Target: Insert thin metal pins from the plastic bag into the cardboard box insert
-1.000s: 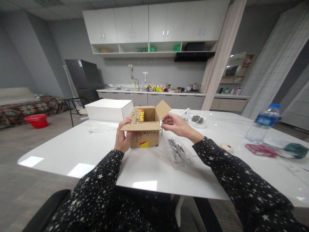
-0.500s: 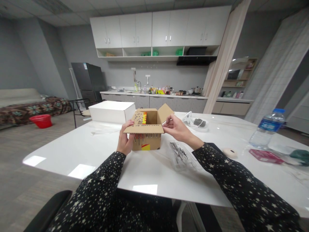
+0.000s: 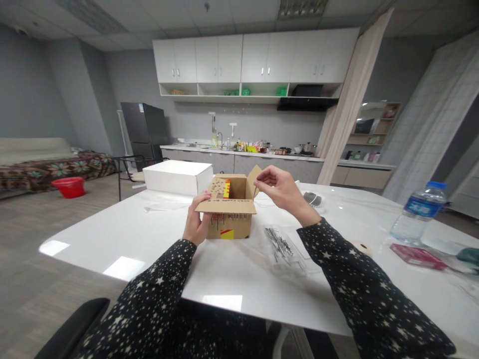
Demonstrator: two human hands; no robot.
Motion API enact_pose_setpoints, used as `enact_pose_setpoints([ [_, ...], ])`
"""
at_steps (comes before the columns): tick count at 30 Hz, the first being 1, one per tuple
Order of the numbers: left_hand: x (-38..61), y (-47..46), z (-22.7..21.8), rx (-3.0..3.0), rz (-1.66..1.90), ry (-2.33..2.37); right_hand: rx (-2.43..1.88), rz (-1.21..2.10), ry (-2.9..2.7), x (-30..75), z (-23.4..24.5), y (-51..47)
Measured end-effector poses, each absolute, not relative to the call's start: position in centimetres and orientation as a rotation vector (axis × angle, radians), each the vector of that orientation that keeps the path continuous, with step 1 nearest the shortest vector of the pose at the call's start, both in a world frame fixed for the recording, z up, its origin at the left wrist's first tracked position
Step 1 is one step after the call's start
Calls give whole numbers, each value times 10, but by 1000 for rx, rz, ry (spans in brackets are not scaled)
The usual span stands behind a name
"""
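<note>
A small open cardboard box [image 3: 234, 227] with yellow and red tape stands on the white table. Thin metal pieces poke through its front flap [image 3: 228, 207], and their heads dot the left flap. My left hand [image 3: 197, 219] grips the box at its left front corner, thumb below the flap. Above the right side, close to the raised right flap [image 3: 253, 174], my right hand [image 3: 280, 192] is closed in a pinch. What sits between its fingertips is too small to make out. Beneath my right forearm lies a clear plastic tray [image 3: 279, 269] of slim metal pieces [image 3: 280, 243].
A white box [image 3: 175, 177] stands behind and left of the cardboard box. On the right are a water bottle [image 3: 417, 212], a pink packet [image 3: 417, 256] and a pale round object [image 3: 362, 248]. A grey object [image 3: 312, 198] with white cable lies behind my right hand.
My right hand has risen from the front flap's right corner to beside the raised right flap. My left hand keeps its hold on the box. The view has tilted slightly upward.
</note>
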State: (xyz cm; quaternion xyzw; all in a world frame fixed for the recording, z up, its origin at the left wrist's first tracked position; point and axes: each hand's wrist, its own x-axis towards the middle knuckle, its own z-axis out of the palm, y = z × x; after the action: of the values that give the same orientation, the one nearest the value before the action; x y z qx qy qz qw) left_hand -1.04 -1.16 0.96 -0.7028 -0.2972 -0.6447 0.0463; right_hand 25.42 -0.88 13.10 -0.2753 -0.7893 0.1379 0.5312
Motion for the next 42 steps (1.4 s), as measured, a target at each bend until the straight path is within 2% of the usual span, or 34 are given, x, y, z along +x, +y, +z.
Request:
enact_pose_setpoints([
  [9,-19,-15,12,-2194,-1931,-907,-697,312,-1905,225,137,-12],
  [26,-31,-16,17,-2195,-1901,-818,-553,648,-1906,185,133,-5],
  [34,-30,-15,16,-2175,-1927,-851,-533,526,-1972,168,131,-6],
  [42,-32,-15,15,-2181,-1903,-853,-491,541,-1980,164,125,-2],
])
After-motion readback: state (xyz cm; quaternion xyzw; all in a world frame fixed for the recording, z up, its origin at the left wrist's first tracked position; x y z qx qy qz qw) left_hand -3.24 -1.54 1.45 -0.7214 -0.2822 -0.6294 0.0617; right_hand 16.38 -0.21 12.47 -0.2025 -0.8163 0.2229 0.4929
